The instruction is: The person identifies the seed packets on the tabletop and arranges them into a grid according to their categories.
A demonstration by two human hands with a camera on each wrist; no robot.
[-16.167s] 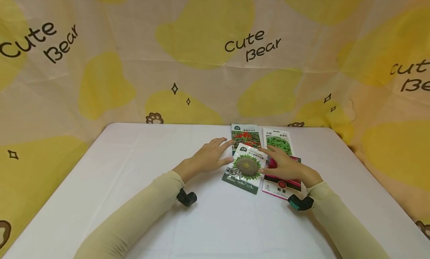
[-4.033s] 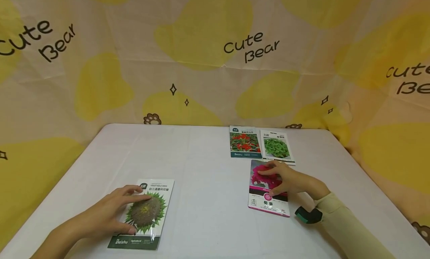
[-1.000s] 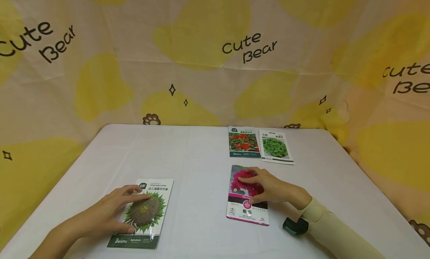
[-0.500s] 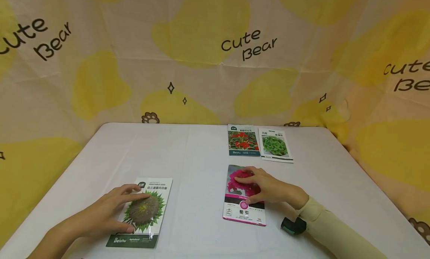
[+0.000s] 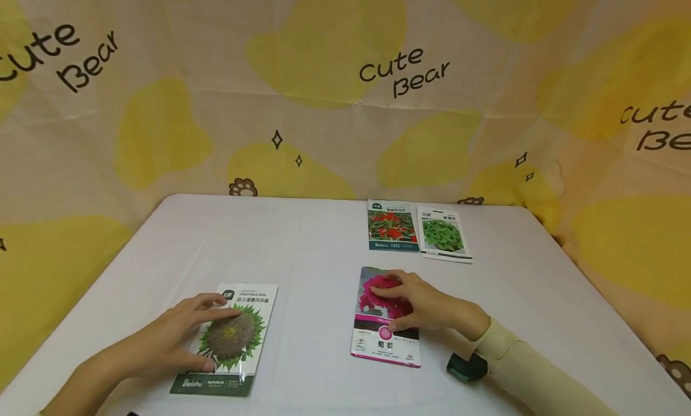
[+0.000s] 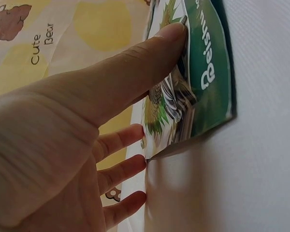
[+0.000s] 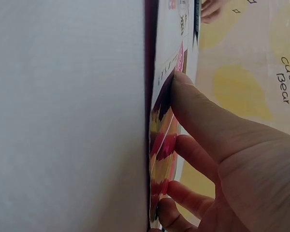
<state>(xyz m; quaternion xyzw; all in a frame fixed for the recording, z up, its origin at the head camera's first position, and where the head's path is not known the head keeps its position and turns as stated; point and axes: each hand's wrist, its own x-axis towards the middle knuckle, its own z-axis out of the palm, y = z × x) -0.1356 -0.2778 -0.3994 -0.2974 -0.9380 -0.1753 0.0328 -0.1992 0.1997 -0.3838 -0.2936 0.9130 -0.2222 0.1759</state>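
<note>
My left hand (image 5: 167, 338) rests on a sunflower seed packet (image 5: 237, 338) lying at the near left of the table. In the left wrist view the thumb presses the packet's face, and several fingertips touch along its edge. Right of the middle lies a seed packet with a pink flower (image 5: 380, 347). My right hand (image 5: 432, 302) has its thumb and fingertips on that packet's face, fingers spread and only slightly bent. The right wrist view shows the pink-flower packet (image 7: 165, 145) nearly edge-on, flat on the cloth. Neither hand is curled round its packet.
A red-flower seed packet (image 5: 392, 227) and a green-leaf seed packet (image 5: 442, 235) lie side by side at the table's back right. The white table (image 5: 302, 368) ends at a yellow-patterned cloth backdrop (image 5: 324, 50).
The sunflower packet, once lying over the others, is now at the near left. My right hand has slid the pink-flower packet left and slightly nearer; the left hand stays put.
</note>
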